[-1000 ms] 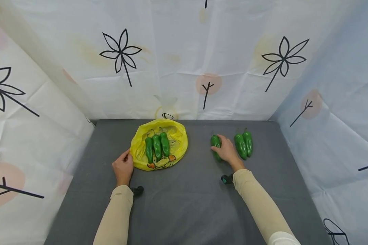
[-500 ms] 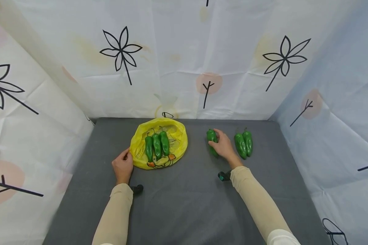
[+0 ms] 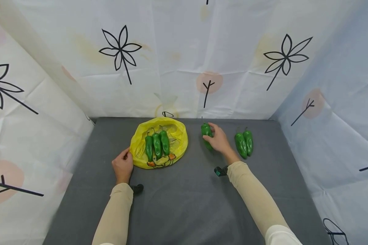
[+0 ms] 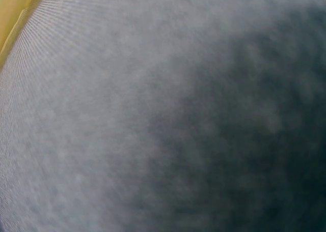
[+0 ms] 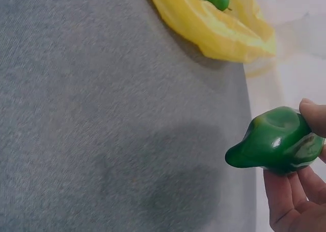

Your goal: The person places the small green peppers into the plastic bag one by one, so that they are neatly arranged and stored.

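Observation:
A yellow plastic bag (image 3: 179, 146) lies opened out on the dark table, with three green peppers (image 3: 157, 145) side by side inside it. At its left rim my left hand (image 3: 123, 166) pinches the edge of the bag. My right hand (image 3: 219, 139) grips another green pepper (image 3: 206, 131) between thumb and fingers, to the right of the bag. In the right wrist view this pepper (image 5: 277, 140) is held above the table, its pointed tip facing left. The left wrist view shows only grey cloth and a sliver of the yellow bag (image 4: 12, 13).
Two more green peppers (image 3: 243, 144) lie together on the grey table (image 3: 178, 211), right of my right hand. White cloth walls (image 3: 171, 61) with printed flowers stand at the back and both sides. A dark camera sits on each wrist.
My right hand has carried its pepper leftward and away from me, lifting it off the table and closer to the bag. The left hand stays at the bag's rim.

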Demonstrator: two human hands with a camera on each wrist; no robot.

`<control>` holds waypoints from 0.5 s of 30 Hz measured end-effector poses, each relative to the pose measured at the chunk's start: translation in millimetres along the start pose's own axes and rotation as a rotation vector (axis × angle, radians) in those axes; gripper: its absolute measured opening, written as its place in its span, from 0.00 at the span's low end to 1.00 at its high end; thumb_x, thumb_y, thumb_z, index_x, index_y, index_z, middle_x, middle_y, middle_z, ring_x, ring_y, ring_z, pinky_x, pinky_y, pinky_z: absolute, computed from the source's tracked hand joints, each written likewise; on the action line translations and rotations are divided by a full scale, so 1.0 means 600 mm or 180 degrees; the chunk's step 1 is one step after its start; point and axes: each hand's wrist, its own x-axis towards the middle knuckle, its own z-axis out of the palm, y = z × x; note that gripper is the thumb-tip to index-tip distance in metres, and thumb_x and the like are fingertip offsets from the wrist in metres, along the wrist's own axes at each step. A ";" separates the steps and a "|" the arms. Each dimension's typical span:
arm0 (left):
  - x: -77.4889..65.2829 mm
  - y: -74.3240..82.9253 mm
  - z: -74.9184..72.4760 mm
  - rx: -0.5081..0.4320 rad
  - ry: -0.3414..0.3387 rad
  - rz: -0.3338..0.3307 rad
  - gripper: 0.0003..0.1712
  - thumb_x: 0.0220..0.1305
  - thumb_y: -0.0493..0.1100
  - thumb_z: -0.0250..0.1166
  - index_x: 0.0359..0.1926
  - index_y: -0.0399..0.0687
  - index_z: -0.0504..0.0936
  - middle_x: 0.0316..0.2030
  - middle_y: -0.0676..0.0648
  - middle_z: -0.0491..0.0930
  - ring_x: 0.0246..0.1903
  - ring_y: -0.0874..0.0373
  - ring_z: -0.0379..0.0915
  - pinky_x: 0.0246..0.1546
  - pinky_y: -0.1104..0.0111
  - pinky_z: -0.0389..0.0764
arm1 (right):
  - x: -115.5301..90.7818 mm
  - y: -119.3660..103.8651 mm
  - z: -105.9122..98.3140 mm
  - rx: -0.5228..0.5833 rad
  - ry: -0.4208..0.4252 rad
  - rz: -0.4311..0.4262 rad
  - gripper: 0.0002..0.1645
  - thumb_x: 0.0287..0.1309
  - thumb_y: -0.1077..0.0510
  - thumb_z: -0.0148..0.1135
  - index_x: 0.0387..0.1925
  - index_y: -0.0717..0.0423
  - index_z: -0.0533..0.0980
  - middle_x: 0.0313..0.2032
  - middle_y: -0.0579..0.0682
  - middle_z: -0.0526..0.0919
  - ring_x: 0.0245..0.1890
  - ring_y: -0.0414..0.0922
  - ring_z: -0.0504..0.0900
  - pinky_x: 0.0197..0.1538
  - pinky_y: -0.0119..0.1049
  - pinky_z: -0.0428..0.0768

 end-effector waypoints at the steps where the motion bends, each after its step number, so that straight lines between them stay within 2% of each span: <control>1: 0.000 0.001 0.000 0.0005 0.0001 0.0007 0.16 0.70 0.39 0.60 0.52 0.45 0.90 0.42 0.37 0.90 0.37 0.44 0.84 0.36 0.87 0.65 | 0.001 -0.004 0.000 0.0007 0.0009 -0.0010 0.44 0.69 0.50 0.63 0.79 0.54 0.56 0.66 0.65 0.71 0.62 0.61 0.74 0.59 0.59 0.75; 7: 0.000 0.003 0.001 0.0015 0.0021 0.0021 0.16 0.70 0.38 0.60 0.51 0.43 0.90 0.42 0.37 0.90 0.38 0.43 0.85 0.37 0.88 0.65 | 0.005 -0.021 -0.001 0.0011 -0.0003 -0.0020 0.44 0.69 0.49 0.63 0.79 0.53 0.56 0.66 0.64 0.72 0.63 0.61 0.75 0.59 0.57 0.77; 15: -0.001 -0.006 0.003 0.0017 -0.0025 0.0009 0.16 0.70 0.40 0.60 0.52 0.45 0.90 0.42 0.38 0.90 0.37 0.46 0.84 0.37 0.85 0.67 | 0.012 -0.034 0.009 0.0072 -0.0026 -0.0104 0.44 0.68 0.50 0.64 0.79 0.52 0.56 0.62 0.63 0.74 0.56 0.60 0.81 0.54 0.54 0.82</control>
